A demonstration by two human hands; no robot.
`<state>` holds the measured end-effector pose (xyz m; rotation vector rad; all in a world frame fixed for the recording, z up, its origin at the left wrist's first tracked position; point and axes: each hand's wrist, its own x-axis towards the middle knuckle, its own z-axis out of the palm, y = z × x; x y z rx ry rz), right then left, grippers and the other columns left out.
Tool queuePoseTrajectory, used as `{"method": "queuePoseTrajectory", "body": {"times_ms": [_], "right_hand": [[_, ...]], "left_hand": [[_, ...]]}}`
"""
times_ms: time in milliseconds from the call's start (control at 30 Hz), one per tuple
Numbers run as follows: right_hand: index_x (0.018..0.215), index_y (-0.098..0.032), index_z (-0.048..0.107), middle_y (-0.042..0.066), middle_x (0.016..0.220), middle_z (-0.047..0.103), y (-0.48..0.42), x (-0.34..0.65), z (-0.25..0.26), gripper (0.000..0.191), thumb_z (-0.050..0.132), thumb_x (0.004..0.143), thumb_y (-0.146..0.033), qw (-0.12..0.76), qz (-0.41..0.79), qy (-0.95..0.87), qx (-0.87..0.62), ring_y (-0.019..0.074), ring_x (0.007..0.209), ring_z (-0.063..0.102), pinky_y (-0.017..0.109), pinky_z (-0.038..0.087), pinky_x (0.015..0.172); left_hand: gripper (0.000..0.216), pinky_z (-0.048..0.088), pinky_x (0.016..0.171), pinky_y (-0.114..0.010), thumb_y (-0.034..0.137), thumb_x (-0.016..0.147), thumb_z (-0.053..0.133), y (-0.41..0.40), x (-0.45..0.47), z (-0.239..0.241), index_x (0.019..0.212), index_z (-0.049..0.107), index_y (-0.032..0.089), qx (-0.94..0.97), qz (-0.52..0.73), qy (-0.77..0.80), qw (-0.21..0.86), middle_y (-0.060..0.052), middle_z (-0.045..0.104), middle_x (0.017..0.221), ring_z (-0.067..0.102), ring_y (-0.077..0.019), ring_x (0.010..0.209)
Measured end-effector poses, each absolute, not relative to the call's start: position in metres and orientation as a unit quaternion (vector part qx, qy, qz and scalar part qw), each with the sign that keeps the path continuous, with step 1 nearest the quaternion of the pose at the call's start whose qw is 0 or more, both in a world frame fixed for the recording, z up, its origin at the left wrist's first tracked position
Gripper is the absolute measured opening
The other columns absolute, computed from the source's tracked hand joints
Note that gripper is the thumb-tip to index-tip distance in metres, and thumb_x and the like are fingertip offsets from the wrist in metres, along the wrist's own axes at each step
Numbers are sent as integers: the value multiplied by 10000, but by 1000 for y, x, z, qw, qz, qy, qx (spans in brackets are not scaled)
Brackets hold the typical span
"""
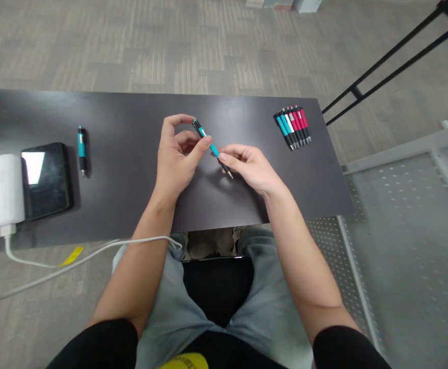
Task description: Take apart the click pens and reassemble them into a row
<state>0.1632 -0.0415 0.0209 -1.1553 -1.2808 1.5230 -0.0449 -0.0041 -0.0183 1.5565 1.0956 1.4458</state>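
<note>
Hands: left hand [178,154] pinches the teal pen [211,147] near its top, right hand [247,166] grips near the tip
Pen axis: runs 11 to 5 o'clock, just above the worktop [131,195]
Spare pens [292,127]: 2 o'clock, nearer the right hand
Lone pen [81,149]: 9 o'clock

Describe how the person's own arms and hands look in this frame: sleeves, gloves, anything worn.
Both hands are bare: no gloves, rings or watch visible on the left hand or the right hand. The forearms are uncovered too. Black sleeves end near the elbows, at the bottom edge of the picture. No markings show.
</note>
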Motion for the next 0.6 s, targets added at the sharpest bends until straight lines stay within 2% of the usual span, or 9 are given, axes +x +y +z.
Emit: {"method": "queuePoseTrajectory", "body": {"times_ms": [200, 300, 433, 500, 600], "right_hand": [[1073, -243, 873, 23, 945, 820, -41, 159, 20, 542, 1042, 847, -705, 402, 597, -523, -456, 222, 906, 750, 344, 641, 831], [1134, -249, 888, 24, 967, 840, -37, 173, 16, 509, 991, 905, -692, 387, 553, -565, -475, 223, 886, 747, 358, 640, 850], [1148, -250, 890, 56, 1072, 887, -31, 219, 14, 279, 904, 996, -484, 384, 335, -615, -602, 260, 955, 791, 418, 657, 981], [1158, -255, 883, 77, 1111, 901, -31, 245, 15, 193, 848, 1021, -387, 365, 225, -598, -677, 293, 1008, 823, 458, 659, 1037], [1100, -249, 886, 109, 1098, 910, -33, 270, 16, 119, 802, 1041, -310, 320, 120, -565, -751, 339, 1037, 854, 499, 657, 1045]], "left_hand": [[657, 677, 808, -363, 719, 996, 918, -4, -48, -20, 1391, 580, 316, 607, 549, 427, 386, -9, 805, 1016, 845, -222, 884], [775, 687, 833, -374, 728, 947, 965, -5, -48, -21, 1461, 557, 316, 587, 545, 419, 427, -11, 834, 1021, 859, -233, 913], [885, 682, 832, -382, 713, 907, 1004, -6, -50, -21, 1547, 521, 337, 562, 541, 427, 457, -17, 875, 1083, 845, -222, 891], [848, 670, 820, -390, 685, 894, 1014, -7, -53, -20, 1525, 568, 336, 569, 533, 445, 441, -19, 872, 1071, 828, -224, 872], [742, 654, 802, -392, 641, 908, 989, -9, -55, -18, 1475, 633, 321, 590, 515, 465, 412, -20, 855, 1037, 817, -234, 875]]}}
